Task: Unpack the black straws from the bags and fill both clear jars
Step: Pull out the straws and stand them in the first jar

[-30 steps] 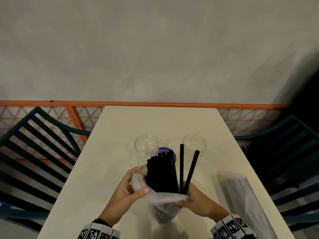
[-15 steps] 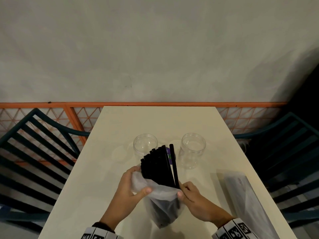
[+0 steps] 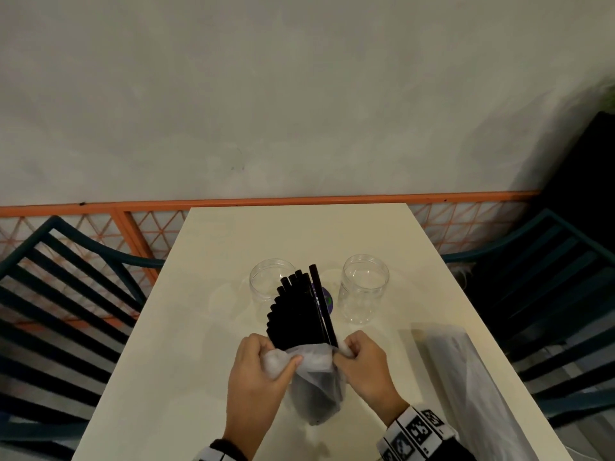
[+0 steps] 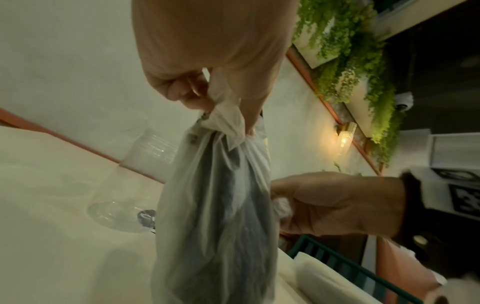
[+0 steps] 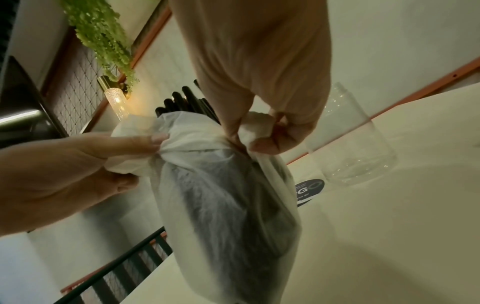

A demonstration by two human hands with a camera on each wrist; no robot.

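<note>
A bundle of black straws (image 3: 299, 314) sticks up out of a thin white plastic bag (image 3: 316, 387) standing on the table, held between both hands. My left hand (image 3: 266, 364) grips the bunched left rim of the bag (image 4: 226, 115). My right hand (image 3: 359, 357) pinches the bunched right rim of the bag (image 5: 257, 129). Two clear jars stand just beyond, the left jar (image 3: 271, 284) partly hidden behind the straws, the right jar (image 3: 364, 287) in plain sight. Both jars hold no straws.
A second plastic bag (image 3: 466, 377) lies flat near the right edge of the cream table (image 3: 299, 234). A dark round sticker (image 3: 327, 299) sits between the jars. Dark slatted chairs (image 3: 66, 294) flank the table, with an orange rail (image 3: 266, 202) behind.
The two straws that stood apart on the right have fallen back against the bundle. Both hands have pulled the bag's rim further down, so the straws fan out leftward.
</note>
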